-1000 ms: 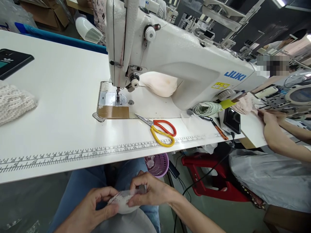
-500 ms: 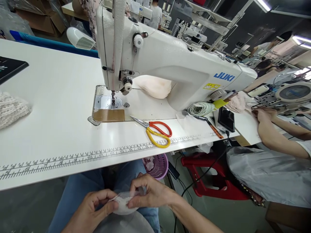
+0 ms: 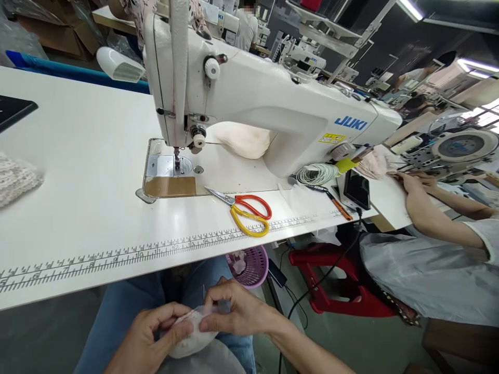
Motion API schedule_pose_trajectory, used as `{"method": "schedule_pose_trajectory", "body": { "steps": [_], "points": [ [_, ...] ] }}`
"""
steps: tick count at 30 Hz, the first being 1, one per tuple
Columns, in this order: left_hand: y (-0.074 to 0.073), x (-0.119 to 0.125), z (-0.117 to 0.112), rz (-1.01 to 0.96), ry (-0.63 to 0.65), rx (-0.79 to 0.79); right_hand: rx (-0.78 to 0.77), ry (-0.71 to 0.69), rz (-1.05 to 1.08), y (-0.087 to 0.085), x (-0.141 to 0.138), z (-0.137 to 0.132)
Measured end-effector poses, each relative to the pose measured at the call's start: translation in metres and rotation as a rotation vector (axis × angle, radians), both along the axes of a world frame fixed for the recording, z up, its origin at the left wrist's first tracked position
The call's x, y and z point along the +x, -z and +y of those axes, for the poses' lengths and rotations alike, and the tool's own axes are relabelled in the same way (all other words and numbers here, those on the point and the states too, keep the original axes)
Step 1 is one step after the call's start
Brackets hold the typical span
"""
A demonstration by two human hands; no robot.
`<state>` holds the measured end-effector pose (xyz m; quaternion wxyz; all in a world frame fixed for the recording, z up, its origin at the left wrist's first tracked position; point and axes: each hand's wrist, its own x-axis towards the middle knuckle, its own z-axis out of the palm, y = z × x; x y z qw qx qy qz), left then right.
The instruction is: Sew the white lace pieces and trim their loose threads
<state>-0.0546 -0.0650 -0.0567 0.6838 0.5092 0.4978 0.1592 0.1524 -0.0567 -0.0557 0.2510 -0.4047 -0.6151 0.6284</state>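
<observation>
Low over my lap, a small white fabric piece (image 3: 194, 342) with a bumpy, lace-like surface is pinched between both hands. My left hand (image 3: 158, 330) grips its left side with thumb and fingers. At the upper right edge, my right hand (image 3: 236, 310) pinches it, together with a thin see-through layer that stands up by the fingertips. Part of the piece is hidden behind the fingers. Scissors (image 3: 247, 212) with one red and one yellow handle lie on the white table (image 3: 89, 208) above my hands, apart from them.
A white sewing machine (image 3: 249, 88) stands on the table. Crocheted-looking white fabric (image 3: 17, 179) lies at the left. A purple basket (image 3: 255, 267) with scraps sits under the table edge. To the right are a red stool (image 3: 339, 291) and a co-worker's arm (image 3: 440, 221).
The fabric piece has turned and tilted in my hands, showing more of its lower surface. My right thumb has shifted slightly left. The whole view has moved a little.
</observation>
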Motion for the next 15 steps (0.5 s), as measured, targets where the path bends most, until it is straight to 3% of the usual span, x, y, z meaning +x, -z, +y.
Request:
{"method": "schedule_pose_trajectory", "body": {
  "steps": [7,15],
  "points": [
    [0.007,-0.003,-0.005,-0.021,-0.118,0.011,-0.130,0.084,-0.008,-0.005,0.004,-0.001],
    [0.017,-0.003,-0.004,-0.074,-0.096,0.046,-0.126,0.107,-0.054,0.002,0.004,-0.005]
  ]
}}
